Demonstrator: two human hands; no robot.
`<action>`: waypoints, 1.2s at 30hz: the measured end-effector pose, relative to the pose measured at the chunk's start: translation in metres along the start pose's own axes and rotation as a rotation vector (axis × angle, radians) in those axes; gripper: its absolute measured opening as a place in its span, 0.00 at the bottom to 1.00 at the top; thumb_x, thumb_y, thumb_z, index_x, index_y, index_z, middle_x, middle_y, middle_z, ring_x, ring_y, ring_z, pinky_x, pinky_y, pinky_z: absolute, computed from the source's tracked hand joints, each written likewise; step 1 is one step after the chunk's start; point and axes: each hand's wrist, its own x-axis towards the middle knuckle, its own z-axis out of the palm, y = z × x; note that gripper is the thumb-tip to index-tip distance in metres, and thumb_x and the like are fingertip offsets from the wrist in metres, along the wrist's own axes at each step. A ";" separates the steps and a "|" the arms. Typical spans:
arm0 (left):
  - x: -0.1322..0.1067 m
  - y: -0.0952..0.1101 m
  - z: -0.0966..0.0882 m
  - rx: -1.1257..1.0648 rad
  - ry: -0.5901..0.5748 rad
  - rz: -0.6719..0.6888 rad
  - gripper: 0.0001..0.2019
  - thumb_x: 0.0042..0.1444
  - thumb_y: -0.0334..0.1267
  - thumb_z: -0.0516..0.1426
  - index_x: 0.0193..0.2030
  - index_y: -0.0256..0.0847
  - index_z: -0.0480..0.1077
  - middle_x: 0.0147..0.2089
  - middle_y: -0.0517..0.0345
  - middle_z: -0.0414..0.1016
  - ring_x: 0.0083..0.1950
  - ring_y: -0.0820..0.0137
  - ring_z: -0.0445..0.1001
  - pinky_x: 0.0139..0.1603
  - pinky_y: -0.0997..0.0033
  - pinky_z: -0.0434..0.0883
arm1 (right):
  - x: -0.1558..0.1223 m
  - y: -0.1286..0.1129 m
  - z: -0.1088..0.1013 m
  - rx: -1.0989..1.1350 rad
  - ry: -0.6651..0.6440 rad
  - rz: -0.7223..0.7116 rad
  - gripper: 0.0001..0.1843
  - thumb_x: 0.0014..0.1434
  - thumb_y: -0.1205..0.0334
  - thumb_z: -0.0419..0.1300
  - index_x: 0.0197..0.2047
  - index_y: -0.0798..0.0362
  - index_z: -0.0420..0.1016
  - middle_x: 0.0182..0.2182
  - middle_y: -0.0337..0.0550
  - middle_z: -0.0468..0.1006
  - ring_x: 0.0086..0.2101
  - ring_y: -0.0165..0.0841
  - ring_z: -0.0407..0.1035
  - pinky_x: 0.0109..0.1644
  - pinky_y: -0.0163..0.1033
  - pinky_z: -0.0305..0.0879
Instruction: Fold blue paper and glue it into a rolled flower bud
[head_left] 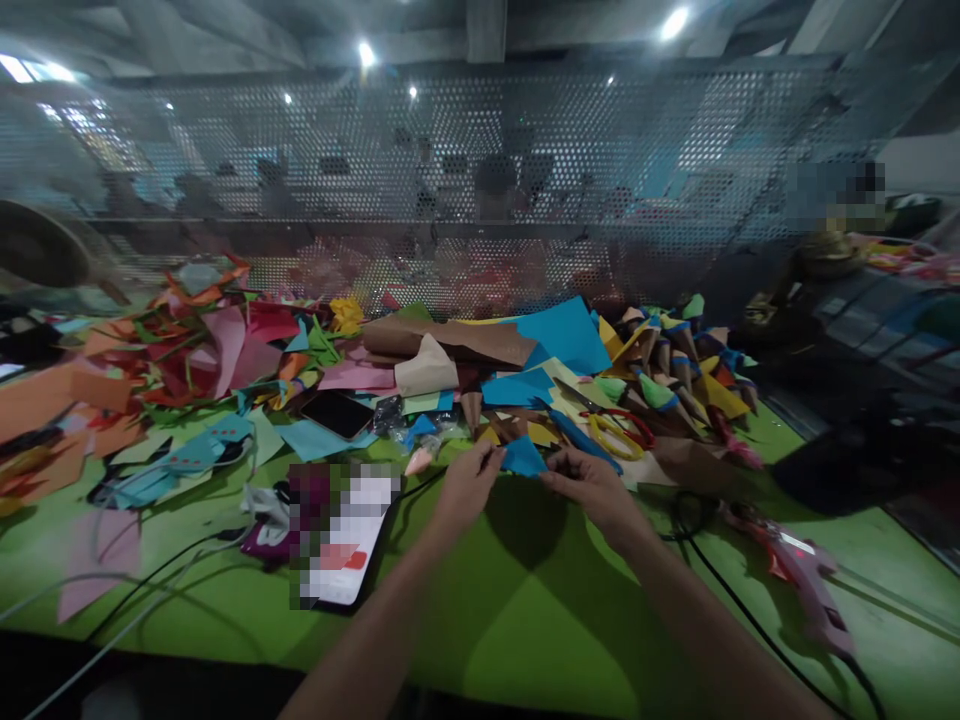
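Observation:
A small blue paper piece (pixel 523 458) is held above the green table (pixel 525 600) between both hands. My left hand (pixel 469 487) pinches its left edge with closed fingers. My right hand (pixel 592 485) grips its right edge, fingers closed too. Just beyond the hands lie scissors with red and yellow handles (pixel 619 430) among paper scraps. A row of small paper cones (pixel 675 370) with blue bands lies at the back right.
Heaps of coloured paper cover the back and left of the table (pixel 187 370). A dark phone (pixel 337 412) lies in the scraps. A pink glue gun (pixel 810 580) with a black cable rests at right. A perforated metal screen (pixel 480 180) closes off the back.

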 end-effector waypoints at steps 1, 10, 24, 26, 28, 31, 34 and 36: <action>0.000 0.000 0.000 -0.003 -0.013 -0.003 0.17 0.64 0.48 0.47 0.26 0.43 0.55 0.23 0.65 0.58 0.28 0.71 0.61 0.30 0.70 0.52 | 0.000 0.001 -0.001 -0.001 0.011 -0.011 0.19 0.44 0.48 0.71 0.28 0.52 0.72 0.22 0.35 0.71 0.25 0.29 0.63 0.30 0.36 0.60; 0.002 0.000 -0.004 -0.095 -0.019 0.047 0.19 0.64 0.52 0.49 0.26 0.42 0.58 0.24 0.66 0.59 0.28 0.72 0.60 0.30 0.72 0.55 | 0.005 0.002 -0.003 -0.077 0.094 -0.056 0.19 0.46 0.45 0.69 0.28 0.53 0.76 0.21 0.38 0.74 0.22 0.30 0.65 0.28 0.37 0.61; 0.001 0.000 -0.037 0.294 0.469 -0.175 0.26 0.65 0.53 0.50 0.65 0.43 0.59 0.32 0.56 0.73 0.30 0.63 0.70 0.30 0.69 0.57 | 0.006 0.002 -0.017 -0.101 0.259 -0.128 0.19 0.47 0.45 0.67 0.31 0.54 0.76 0.22 0.37 0.71 0.25 0.31 0.62 0.30 0.37 0.58; -0.002 0.004 -0.033 0.299 0.457 -0.083 0.25 0.65 0.52 0.49 0.65 0.44 0.60 0.34 0.55 0.74 0.32 0.63 0.71 0.31 0.68 0.60 | 0.004 0.001 -0.011 -0.127 0.217 -0.133 0.17 0.47 0.47 0.66 0.31 0.54 0.77 0.22 0.38 0.73 0.25 0.31 0.63 0.30 0.37 0.59; -0.003 0.005 -0.027 0.248 0.359 0.034 0.20 0.66 0.50 0.48 0.58 0.44 0.68 0.38 0.54 0.76 0.36 0.63 0.73 0.36 0.67 0.64 | 0.002 0.000 -0.006 -0.157 0.166 -0.145 0.15 0.47 0.50 0.66 0.29 0.53 0.77 0.23 0.38 0.74 0.25 0.32 0.65 0.31 0.37 0.60; -0.003 0.005 -0.017 0.164 0.108 0.196 0.16 0.66 0.48 0.48 0.42 0.43 0.74 0.42 0.55 0.78 0.44 0.64 0.74 0.45 0.67 0.66 | -0.002 -0.001 0.004 -0.191 0.092 -0.174 0.11 0.47 0.54 0.66 0.29 0.53 0.79 0.24 0.39 0.77 0.28 0.34 0.68 0.34 0.38 0.62; -0.002 0.004 -0.010 0.112 -0.019 0.204 0.15 0.63 0.47 0.52 0.32 0.41 0.71 0.33 0.58 0.75 0.38 0.66 0.72 0.39 0.70 0.64 | -0.004 -0.002 0.012 -0.216 0.039 -0.192 0.11 0.47 0.54 0.65 0.29 0.53 0.79 0.25 0.40 0.78 0.29 0.35 0.70 0.35 0.38 0.64; -0.002 0.005 -0.007 0.072 -0.036 0.155 0.16 0.61 0.47 0.52 0.28 0.40 0.68 0.28 0.61 0.69 0.33 0.69 0.68 0.33 0.71 0.60 | -0.004 -0.004 0.013 -0.233 0.021 -0.198 0.12 0.47 0.53 0.66 0.29 0.53 0.79 0.24 0.39 0.79 0.28 0.35 0.71 0.34 0.38 0.65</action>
